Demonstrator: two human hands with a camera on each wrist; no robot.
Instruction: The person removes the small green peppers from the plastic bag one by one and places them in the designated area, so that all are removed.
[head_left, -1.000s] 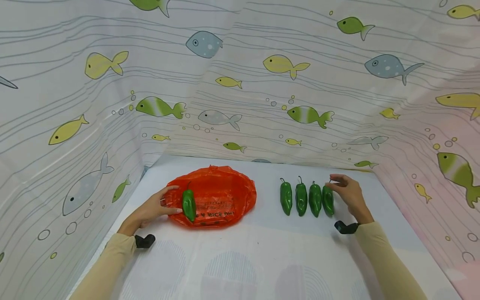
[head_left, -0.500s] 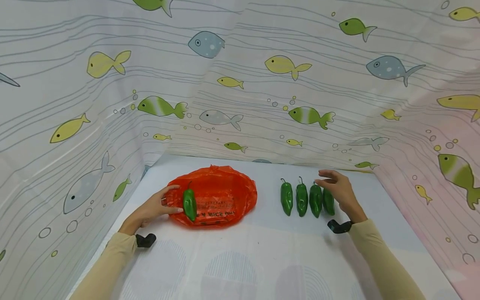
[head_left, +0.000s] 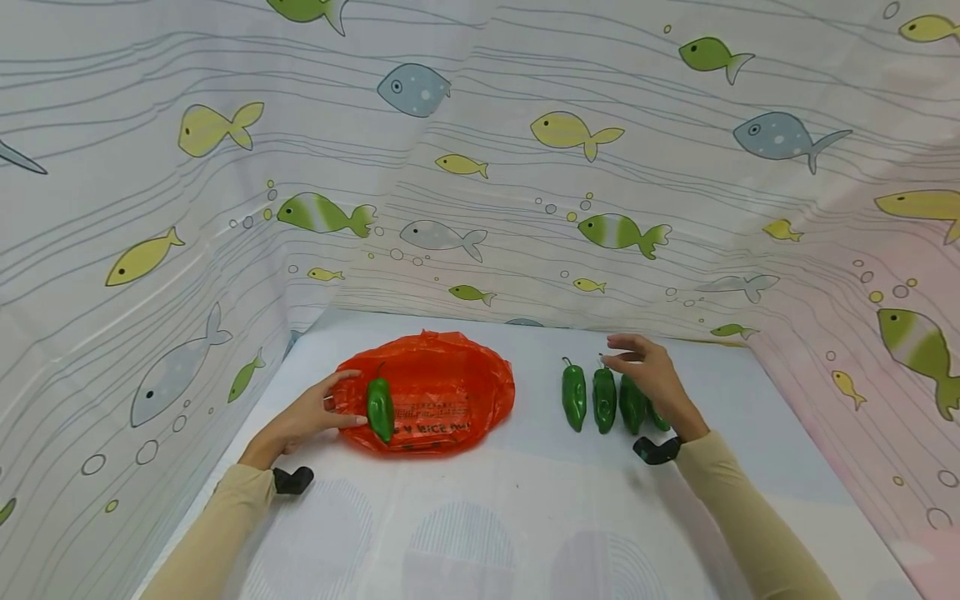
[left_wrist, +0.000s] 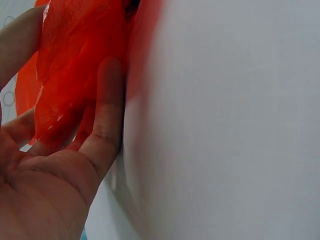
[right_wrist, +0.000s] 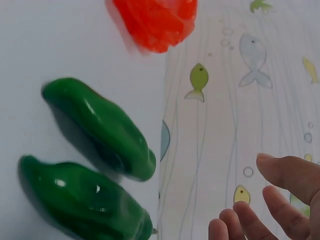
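My left hand (head_left: pixel 307 417) holds the near-left rim of a red plastic bag (head_left: pixel 480 383), which is spread wide. In the left wrist view, fingers (left_wrist: pixel 107 110) lie along the red film (left_wrist: pixel 80 45), and one fingertip shows through it. A single green pepper (head_left: pixel 380 410) lies in the bag, close to this hand. My right hand (head_left: pixel 651 377) hovers over a row of several green peppers (head_left: pixel 604 402) at right, its fingers loose and holding nothing. It partly covers the two rightmost peppers. The right wrist view shows two peppers (right_wrist: pixel 100 127) lying beside each other, apart from the fingers (right_wrist: pixel 290 175).
A white table (head_left: pixel 487 517) with pale round prints carries everything. Fish-patterned sheeting (head_left: pixel 495 192) rises behind it and on both sides. Each wrist wears a small black camera (head_left: pixel 294 481). Between the bag and the peppers runs a strip of bare table (head_left: pixel 536 392).
My right hand has moved left along the row, from the rightmost pepper toward the second from the left. The left hand, the bag and the peppers stay in place.
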